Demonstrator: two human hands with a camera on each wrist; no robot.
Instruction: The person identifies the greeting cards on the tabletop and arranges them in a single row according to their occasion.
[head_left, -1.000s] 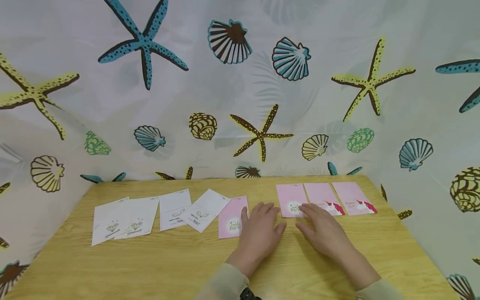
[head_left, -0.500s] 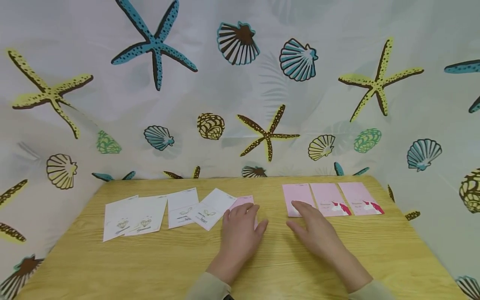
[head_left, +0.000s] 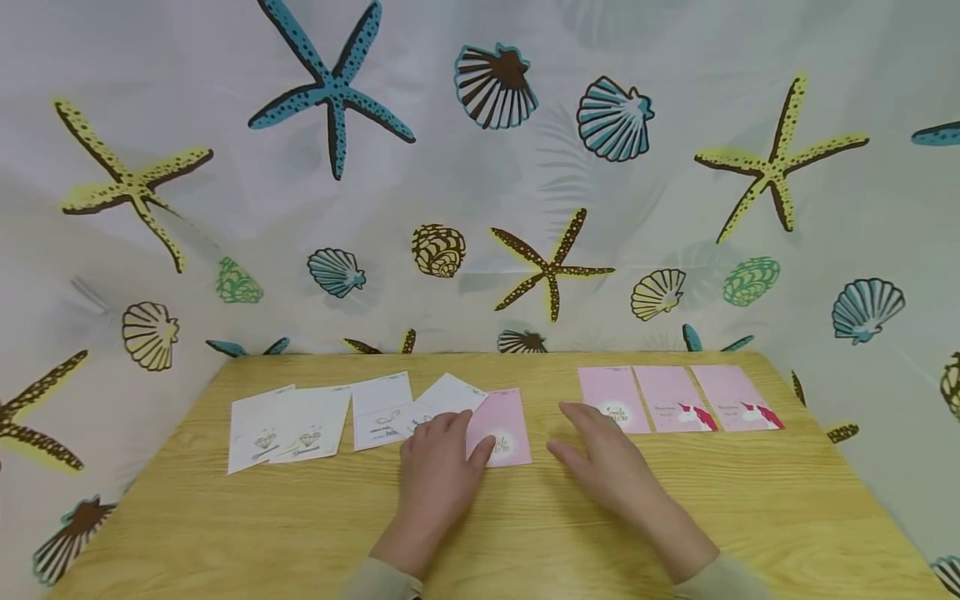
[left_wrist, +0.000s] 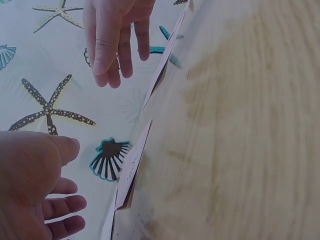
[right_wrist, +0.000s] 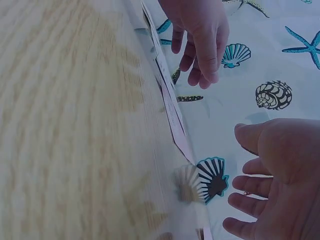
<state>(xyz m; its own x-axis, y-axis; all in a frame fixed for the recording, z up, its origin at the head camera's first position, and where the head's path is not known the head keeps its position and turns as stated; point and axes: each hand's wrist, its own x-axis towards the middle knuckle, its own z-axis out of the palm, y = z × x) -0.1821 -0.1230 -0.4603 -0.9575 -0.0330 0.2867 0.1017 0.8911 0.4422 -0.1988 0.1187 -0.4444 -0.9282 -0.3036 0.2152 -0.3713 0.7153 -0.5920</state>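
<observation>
On the wooden table (head_left: pixel 525 533) a loose pink card (head_left: pixel 504 436) lies near the middle. My left hand (head_left: pixel 438 467) hovers flat by that card's left edge, over the nearest white card (head_left: pixel 448 397), fingers straight and holding nothing. My right hand (head_left: pixel 600 454) is flat too, fingers relaxed, just in front of the leftmost of three pink cards (head_left: pixel 613 400) laid in a row at the right. The wrist views show both hands with straight fingers: the left hand (left_wrist: pixel 40 195) and the right hand (right_wrist: pixel 272 185).
Several white cards (head_left: pixel 292 425) lie in a row at the table's left. Two more pink unicorn cards (head_left: pixel 738 398) sit at the right. A seashell-and-starfish curtain (head_left: pixel 480 167) stands right behind the table's far edge.
Both hands have slid to the left. The left hand came off the loose pink card, which shows fully now, and the right hand drew back from the leftmost card in the pink row.
</observation>
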